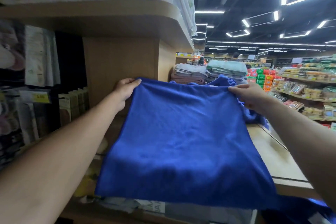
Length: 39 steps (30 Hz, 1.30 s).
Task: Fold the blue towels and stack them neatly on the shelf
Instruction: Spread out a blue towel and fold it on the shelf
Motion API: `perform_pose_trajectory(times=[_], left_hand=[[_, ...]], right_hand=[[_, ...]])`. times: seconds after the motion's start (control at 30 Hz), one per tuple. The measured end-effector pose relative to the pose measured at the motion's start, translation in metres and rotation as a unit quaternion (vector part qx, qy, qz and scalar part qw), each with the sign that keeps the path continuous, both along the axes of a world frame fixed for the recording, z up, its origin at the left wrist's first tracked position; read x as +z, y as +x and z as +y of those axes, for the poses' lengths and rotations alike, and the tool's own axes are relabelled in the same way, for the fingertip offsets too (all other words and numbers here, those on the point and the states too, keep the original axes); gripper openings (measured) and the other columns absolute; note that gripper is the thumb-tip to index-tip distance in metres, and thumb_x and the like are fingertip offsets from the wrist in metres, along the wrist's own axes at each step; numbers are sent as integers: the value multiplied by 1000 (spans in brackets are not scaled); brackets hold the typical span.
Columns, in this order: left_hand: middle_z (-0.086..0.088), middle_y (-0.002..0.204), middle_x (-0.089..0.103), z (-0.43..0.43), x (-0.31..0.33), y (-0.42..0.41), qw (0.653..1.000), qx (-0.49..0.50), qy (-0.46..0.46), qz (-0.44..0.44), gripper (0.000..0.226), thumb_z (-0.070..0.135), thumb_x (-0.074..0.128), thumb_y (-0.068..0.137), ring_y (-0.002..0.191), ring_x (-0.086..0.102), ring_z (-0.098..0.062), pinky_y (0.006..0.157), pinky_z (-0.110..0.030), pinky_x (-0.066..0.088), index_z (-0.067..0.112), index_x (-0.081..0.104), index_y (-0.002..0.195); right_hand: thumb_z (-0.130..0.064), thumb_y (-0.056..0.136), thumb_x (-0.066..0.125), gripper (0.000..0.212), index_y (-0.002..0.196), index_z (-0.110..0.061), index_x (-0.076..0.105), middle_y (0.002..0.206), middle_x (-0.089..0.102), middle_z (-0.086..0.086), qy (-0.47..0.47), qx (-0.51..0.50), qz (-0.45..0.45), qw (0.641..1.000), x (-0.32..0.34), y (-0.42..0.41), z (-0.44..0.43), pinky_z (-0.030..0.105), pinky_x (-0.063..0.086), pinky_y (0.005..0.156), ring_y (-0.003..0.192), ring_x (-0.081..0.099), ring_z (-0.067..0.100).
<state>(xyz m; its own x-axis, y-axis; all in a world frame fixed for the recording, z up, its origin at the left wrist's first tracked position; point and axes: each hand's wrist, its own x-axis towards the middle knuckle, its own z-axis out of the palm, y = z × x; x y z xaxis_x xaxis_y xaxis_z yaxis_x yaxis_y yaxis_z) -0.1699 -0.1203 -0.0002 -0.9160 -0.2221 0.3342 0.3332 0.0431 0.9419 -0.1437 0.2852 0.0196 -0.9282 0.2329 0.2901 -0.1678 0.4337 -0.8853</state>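
Note:
A blue towel hangs spread out in front of me, held up by its top edge. My left hand pinches the top left corner. My right hand grips the top right corner. The towel's lower edge droops over the front of the wooden shelf. Behind the held towel, more blue towels lie crumpled in a heap on the shelf, mostly hidden.
Folded pink, grey and green towels are stacked further back on the shelf. An upper wooden shelf carries white towels overhead. Packaged goods hang at the left. Grocery shelves line the aisle at the right.

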Motion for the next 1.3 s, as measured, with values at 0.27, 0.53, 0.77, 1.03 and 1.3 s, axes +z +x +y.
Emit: perform_pose_trajectory(times=[0.27,0.53,0.77,1.03,1.3], left_hand=[[-1,82,68,4,39,-6,999,5,36,-16,19,27,72,92,66,62,-14,59,-26,48,17,64,78],[10,79,71,-3,24,31,999,-36,23,-32,11,32,70,91,70,63,-8,58,-25,41,27,68,82],[11,92,73,-26,15,104,992,-97,-63,40,14,24,64,97,85,66,-3,72,-29,43,29,70,86],[4,118,71,-62,-56,175,927,-153,-340,40,15,-3,64,91,109,64,2,94,-13,47,9,74,94],[6,105,72,5,-40,167,882,-30,-455,118,23,18,57,98,104,65,-12,98,-29,47,27,76,88]], right_hand=[[-31,92,74,31,115,-10,74,94,61,7,-10,-8,59,998,47,-15,-1,31,35,60,78,44,22],[-31,96,69,12,88,-23,72,101,68,7,37,21,73,996,20,33,8,36,50,83,96,62,18],[-13,93,72,13,105,-10,75,95,74,7,164,53,124,977,13,114,24,20,53,68,76,65,10],[-29,81,78,6,86,-29,80,94,75,-5,330,199,53,921,-46,198,30,39,53,79,90,69,17],[-41,93,68,24,93,-20,81,90,73,-7,349,177,83,916,-29,155,-45,32,49,73,82,67,6]])
